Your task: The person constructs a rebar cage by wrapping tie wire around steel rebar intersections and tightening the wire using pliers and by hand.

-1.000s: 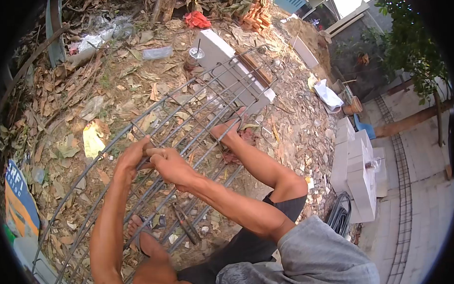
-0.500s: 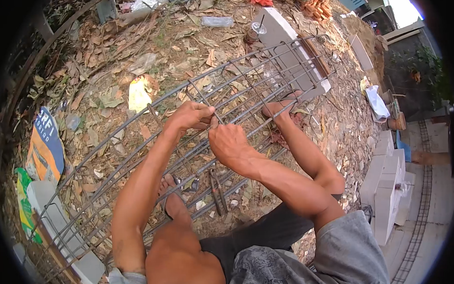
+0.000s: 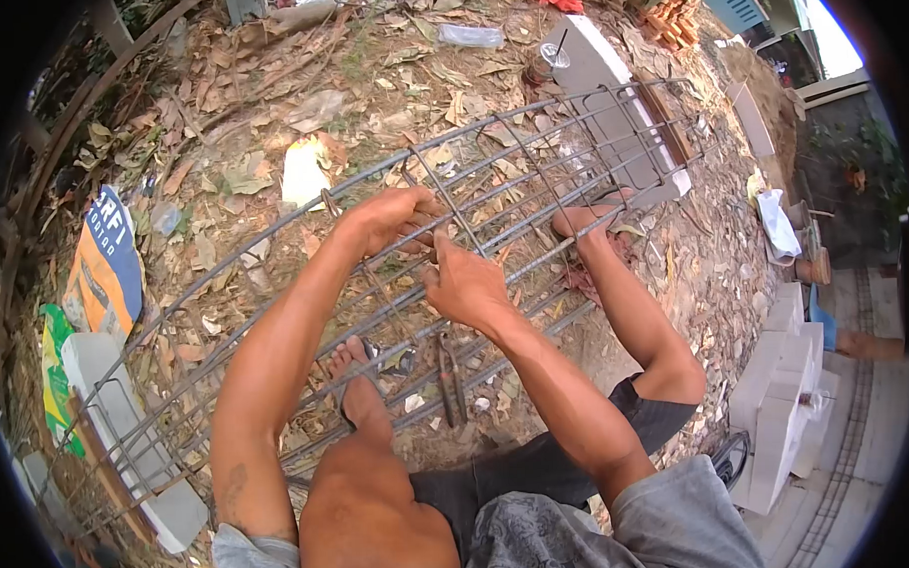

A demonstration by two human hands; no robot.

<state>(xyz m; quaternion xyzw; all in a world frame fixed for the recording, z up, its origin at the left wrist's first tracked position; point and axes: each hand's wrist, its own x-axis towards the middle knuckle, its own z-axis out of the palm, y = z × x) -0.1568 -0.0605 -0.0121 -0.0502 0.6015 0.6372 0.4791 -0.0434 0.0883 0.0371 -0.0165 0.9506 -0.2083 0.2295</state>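
Note:
A long cage of steel rebar (image 3: 534,264) lies slantwise in front of me, its thin stirrups crossing the long bars. My left hand (image 3: 397,221) reaches over the upper bars, fingers curled in beside a stirrup (image 3: 439,189); anything within them is too small to make out. Just below and to the right, my right hand (image 3: 470,283) is at the same crossing, index finger pointing up against the bars and the other fingers bent in. What it grips, if anything, is hidden. Pincers (image 3: 448,379) with dark handles lie on the ground below the cage.
Pale blocks (image 3: 614,108) topped with wooden strips (image 3: 664,121) bear the cage's right end, and another block (image 3: 129,436) its left end. My sandalled foot (image 3: 358,388) is near the lower bars. Printed sacks (image 3: 108,261) lie at left, stacked blocks (image 3: 778,383) at right.
My head view has shifted, so the scene sits further right. My right hand has drawn slightly down from the stirrup, its index finger now stretched upward. The left fingers have curled inward.

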